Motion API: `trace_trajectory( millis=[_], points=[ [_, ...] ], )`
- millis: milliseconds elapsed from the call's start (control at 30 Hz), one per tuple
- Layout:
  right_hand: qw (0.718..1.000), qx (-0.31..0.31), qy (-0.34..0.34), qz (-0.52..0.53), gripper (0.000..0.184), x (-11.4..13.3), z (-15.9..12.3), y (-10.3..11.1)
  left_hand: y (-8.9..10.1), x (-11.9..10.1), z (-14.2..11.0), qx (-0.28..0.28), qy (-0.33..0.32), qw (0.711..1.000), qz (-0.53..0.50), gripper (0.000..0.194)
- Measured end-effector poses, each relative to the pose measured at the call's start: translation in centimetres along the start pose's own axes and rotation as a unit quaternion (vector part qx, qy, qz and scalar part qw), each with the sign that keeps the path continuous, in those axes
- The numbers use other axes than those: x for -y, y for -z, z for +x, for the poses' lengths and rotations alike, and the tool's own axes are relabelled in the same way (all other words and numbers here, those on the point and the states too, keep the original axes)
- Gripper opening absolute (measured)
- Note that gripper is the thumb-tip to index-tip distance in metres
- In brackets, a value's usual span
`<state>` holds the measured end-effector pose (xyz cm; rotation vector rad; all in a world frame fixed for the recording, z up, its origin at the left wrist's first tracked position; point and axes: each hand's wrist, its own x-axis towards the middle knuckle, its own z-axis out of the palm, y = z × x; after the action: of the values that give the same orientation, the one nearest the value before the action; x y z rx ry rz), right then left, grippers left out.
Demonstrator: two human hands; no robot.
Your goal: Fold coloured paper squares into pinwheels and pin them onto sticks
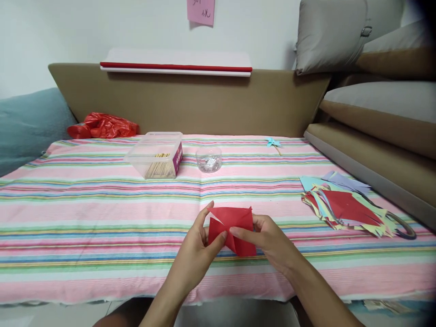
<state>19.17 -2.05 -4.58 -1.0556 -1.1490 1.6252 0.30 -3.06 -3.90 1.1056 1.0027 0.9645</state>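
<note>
Striped cloth (102, 218) lies below us | our left hand (194, 254) and right hand (275, 245) pinch, thumbs on top | red paper (238, 215) held between them, above cloth | slit cut, flaps look unfastened

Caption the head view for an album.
Left hand and right hand hold cut red paper over a striped cloth, blue pinwheel beyond.

Pink note (200, 11) w/ handwriting on white wall (255, 27). Below it, red & white strips (175, 69) along top of brown backrest (204, 104). Crumpled red plastic bag (109, 126) far L, by teal cushion (30, 125). Gray pillow (327, 34) w/ buckle, upper R, nr stacked gray/brown cushions (384, 116). Striped cloth (85, 213) w/ some creases.
</note>
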Motion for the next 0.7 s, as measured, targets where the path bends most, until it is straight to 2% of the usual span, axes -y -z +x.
trace_trajectory(
  millis=[100, 233, 367, 433, 700],
  points=[
    [0.999, -0.028, 0.004, 0.028, 0.028, -0.4, 0.2, -0.7, -0.1, -0.4, -0.1, -0.015, 0.004, 1.0, -0.003, 0.082],
    [0.983, -0.096, 0.054, 0.149, 0.025, -0.5, 0.7, -2.0, -0.6, -1.0, 0.1, -0.056, -0.006, 0.996, -0.074, 0.083],
    [0.962, -0.103, 0.084, 0.237, 0.018, -0.8, 1.1, -3.2, -1.1, -0.4, 0.5, -0.064, -0.019, 0.995, -0.08, 0.047],
    [0.958, -0.097, 0.084, 0.256, 0.016, -1.0, 1.0, -3.8, -1.4, 0.1, 0.6, -0.075, -0.014, 0.994, -0.078, 0.036],
    [0.952, -0.109, 0.057, 0.281, 0.02, -1.6, 0.6, -5.4, -1.9, 0.7, 0.7, -0.13, -0.054, 0.988, -0.068, 0.025]
  ],
)
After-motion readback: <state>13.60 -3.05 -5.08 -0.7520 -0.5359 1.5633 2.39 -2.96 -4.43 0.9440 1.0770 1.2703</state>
